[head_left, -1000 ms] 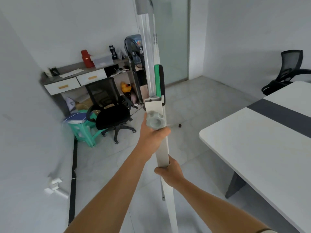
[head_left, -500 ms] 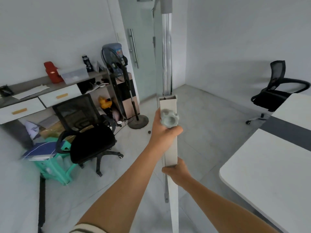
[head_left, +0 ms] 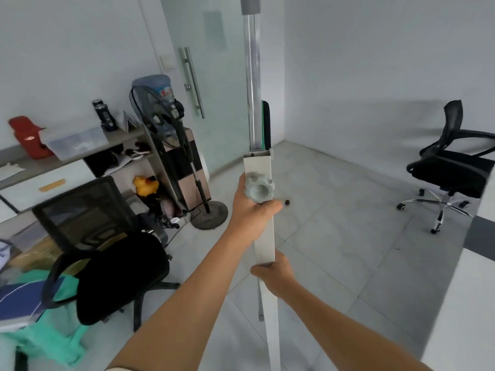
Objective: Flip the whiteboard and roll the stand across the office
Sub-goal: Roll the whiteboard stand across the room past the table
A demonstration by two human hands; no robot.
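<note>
The whiteboard stand's white upright post rises in front of me at the middle of the view, with a grey locking knob on its face. The whiteboard shows edge-on above the post as a thin silver strip, with a green and black eraser against it. My left hand is wrapped around the post just under the knob. My right hand grips the post lower down. The stand's wheels are out of view.
A black office chair and a green stool stand close on the left, with a floor fan and a cluttered shelf desk behind. A frosted glass door lies ahead. Another chair and a white table are on the right.
The view has swung to the right: the shelf, chair and fan have slid left and the glass door and far chair have come in. Both hands keep their grip on the post.
</note>
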